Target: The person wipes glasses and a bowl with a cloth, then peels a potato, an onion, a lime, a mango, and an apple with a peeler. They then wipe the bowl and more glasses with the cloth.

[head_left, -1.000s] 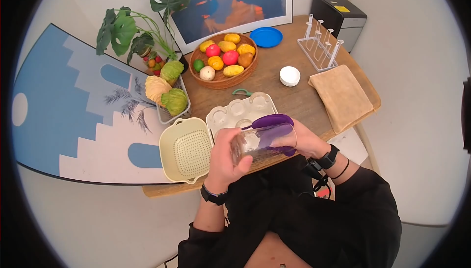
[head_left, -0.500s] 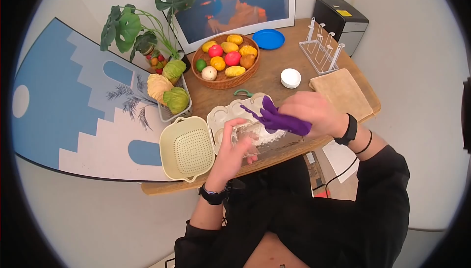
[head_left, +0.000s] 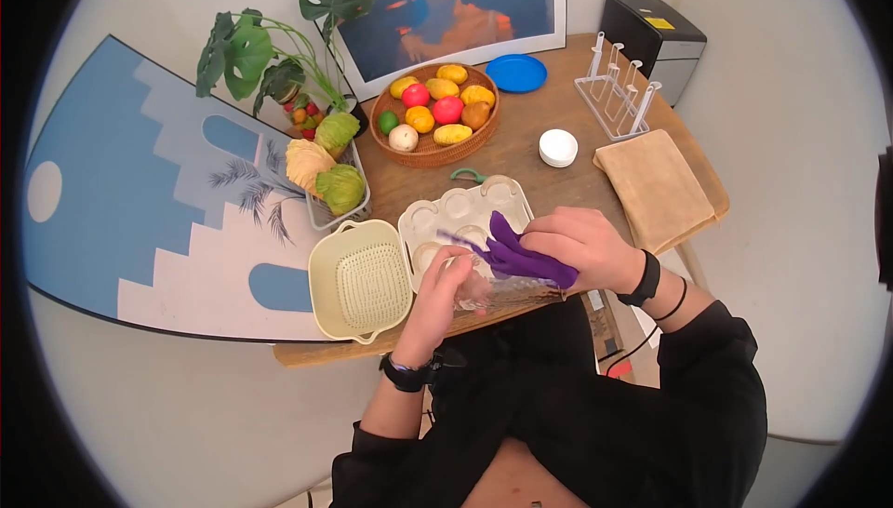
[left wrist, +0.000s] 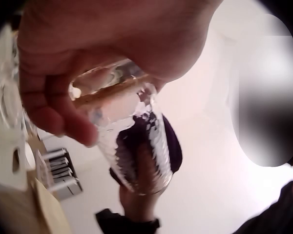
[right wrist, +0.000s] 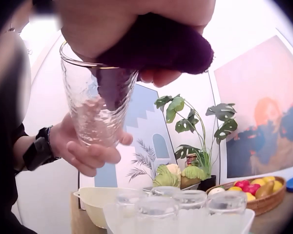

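Note:
My left hand grips a clear, ripple-textured drinking glass around its base end. In the head view the glass lies tilted on its side above the table's front edge, its mouth toward my right hand. A bunched purple cloth is pinched in the right hand right at the rim. Part of that cloth shows through the glass wall below the rim in the right wrist view. Just beyond the hands sits a white tray bearing several upturned glasses.
A pale yellow colander stands left of the tray. Behind are a wicker fruit basket, a bin of cabbages, green-handled scissors and white bowls. A folded tan cloth and a drying rack lie to the right.
The right hand drew the purple cloth off the glass's sides, rose above it with the cloth bunched, then came back down to the rim. The left hand kept its hold on the glass.

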### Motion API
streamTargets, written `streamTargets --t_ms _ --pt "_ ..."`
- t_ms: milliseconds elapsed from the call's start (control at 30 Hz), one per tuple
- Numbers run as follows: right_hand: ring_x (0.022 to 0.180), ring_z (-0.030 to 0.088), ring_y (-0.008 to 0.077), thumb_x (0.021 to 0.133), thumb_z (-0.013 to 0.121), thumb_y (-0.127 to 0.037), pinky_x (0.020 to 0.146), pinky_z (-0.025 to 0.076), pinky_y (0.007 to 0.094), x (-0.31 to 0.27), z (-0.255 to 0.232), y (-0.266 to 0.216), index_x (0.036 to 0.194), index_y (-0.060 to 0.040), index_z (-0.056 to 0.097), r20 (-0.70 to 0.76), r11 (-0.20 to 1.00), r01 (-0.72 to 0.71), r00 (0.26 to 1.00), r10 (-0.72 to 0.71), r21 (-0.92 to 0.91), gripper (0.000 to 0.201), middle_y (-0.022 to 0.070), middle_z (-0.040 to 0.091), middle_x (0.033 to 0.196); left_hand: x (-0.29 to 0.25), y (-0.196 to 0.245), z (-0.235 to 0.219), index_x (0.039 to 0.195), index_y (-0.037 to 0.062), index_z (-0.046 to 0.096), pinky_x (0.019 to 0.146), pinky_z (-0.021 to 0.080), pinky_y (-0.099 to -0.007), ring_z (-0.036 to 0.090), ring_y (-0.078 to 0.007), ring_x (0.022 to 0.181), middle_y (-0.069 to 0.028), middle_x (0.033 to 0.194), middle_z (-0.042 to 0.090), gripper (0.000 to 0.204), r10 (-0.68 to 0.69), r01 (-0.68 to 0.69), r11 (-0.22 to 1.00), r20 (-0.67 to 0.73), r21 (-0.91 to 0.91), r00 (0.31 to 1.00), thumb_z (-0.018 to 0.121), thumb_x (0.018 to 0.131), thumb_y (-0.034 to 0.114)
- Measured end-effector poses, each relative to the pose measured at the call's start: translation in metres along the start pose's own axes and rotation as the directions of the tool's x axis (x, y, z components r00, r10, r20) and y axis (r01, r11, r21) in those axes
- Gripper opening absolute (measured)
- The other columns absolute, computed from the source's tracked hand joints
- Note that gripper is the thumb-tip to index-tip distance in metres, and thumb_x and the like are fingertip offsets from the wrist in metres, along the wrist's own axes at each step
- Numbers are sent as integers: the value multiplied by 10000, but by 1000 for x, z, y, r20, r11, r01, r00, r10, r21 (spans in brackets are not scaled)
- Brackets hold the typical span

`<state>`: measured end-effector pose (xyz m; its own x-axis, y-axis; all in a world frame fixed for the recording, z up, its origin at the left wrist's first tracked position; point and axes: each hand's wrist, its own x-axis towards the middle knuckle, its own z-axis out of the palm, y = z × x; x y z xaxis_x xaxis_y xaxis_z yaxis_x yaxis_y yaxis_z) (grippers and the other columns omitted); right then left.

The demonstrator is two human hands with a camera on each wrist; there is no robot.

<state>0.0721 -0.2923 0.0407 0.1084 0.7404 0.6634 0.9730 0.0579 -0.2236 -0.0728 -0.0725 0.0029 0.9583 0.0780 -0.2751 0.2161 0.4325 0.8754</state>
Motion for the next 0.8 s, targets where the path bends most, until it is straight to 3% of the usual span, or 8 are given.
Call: streamTargets --t_ms 133,200,300,433,500,633,700,800 --pt "823 667 161 822 809 -179 683 545 295 -3 21 -1 1159 -49 635 79 510 -520 749 658 685 401 55 686 1016 -9 -4 17 1322 60 493 768 553 -401 645 -260 874 -127 1091 635 614 738 -595 375 159 711 656 793 844 303" --pt "881 665 130 846 798 -157 734 560 292 -8 20 11 1202 -25 626 588 -158 -641 541 602 751 417 33 681 1036 -8 10 18 1298 51 534 783 541 -418 632 -322 896 -154 1099 624 743 810 -629 25 353 777 468 887 709 333" --pt "892 668 127 834 799 -121 752 564 294 -11 25 6 1227 -16 625 741 -378 -655 455 494 654 442 24 685 1047 -11 7 14 1137 72 586 744 523 -388 621 -282 957 -164 1153 593 571 714 -630 -300 606 716 349 868 706 318" --pt "841 679 179 807 796 -114 724 565 323 -10 23 4 1198 -48 640 317 257 -570 714 624 780 426 43 695 1041 -6 -7 14 1205 81 549 736 534 -396 630 -267 927 -169 1161 599 602 768 -639 194 290 744 571 848 736 311" --pt "846 686 279 737 813 -94 750 566 359 -8 4 6 1160 -70 653 -85 977 -112 988 129 183 453 86 696 1032 -7 -9 19 1241 90 530 742 541 -387 634 -282 919 -168 1147 605 626 639 -563 605 78 563 765 849 753 318" --pt "903 690 321 691 819 -82 808 562 360 -15 6 -1 1126 -66 661 -151 964 -160 969 194 215 463 118 692 1040 -9 0 24 1294 104 500 751 551 -373 641 -305 906 -167 1126 614 662 257 -249 963 -83 104 963 852 779 328" --pt "956 685 204 779 795 -76 869 541 323 -13 10 -7 1167 -44 651 45 563 -492 778 626 664 415 89 706 1088 -10 10 28 1239 104 546 741 545 -361 646 -299 916 -153 1138 614 604 802 -645 89 329 759 498 856 774 334" --pt "998 666 154 817 800 -99 908 522 306 -12 13 -9 1192 -26 639 485 -91 -584 567 666 807 415 70 705 1109 -16 20 25 1206 86 553 738 546 -376 645 -282 930 -156 1167 616 662 671 -639 -333 650 694 357 909 689 300"
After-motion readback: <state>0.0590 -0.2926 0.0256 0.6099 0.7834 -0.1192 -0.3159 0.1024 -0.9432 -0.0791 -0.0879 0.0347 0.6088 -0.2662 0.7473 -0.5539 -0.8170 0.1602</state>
